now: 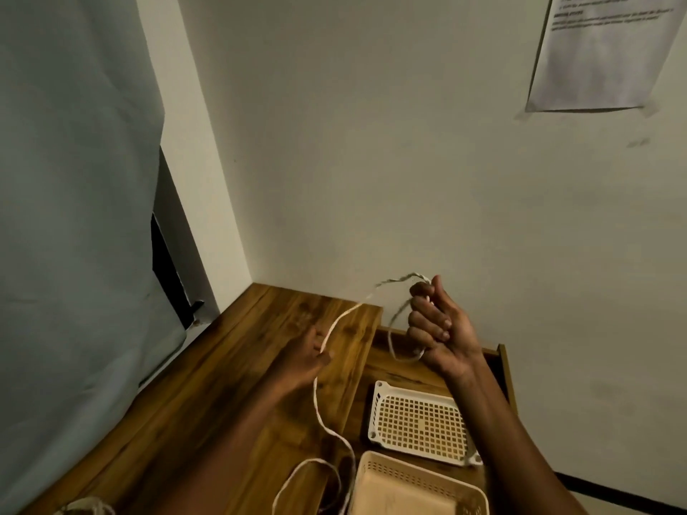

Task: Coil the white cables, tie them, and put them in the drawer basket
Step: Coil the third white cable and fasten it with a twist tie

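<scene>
Your right hand (435, 325) is raised above the open drawer (498, 351), fingers curled round a small loop of the white cable (319, 399); the loop hangs below the fist and arcs over its top. Your left hand (308, 353) sits over the desk (208, 384) near its right edge, pinching the running length between thumb and fingers. From there the cable drops down along that edge and lies in loose bends at the near edge, beside the beige basket (420, 485). A white basket (420, 421) lies further back in the drawer, nothing in it that can be seen.

You seem to be early in the coiling, with most of the length not yet wound. To do it well, hold the right fist firm so the turns do not slip, and let the cable slide through the left pinch while you feed each turn on at about the same size as the one already held. Watch the slack by the beige basket: it could snag on the rim or the drawer edge as it comes up. Leave a tail free for the tie.

Another pale coil (87, 506) shows at the desk's near left corner, too cut off to judge.
</scene>
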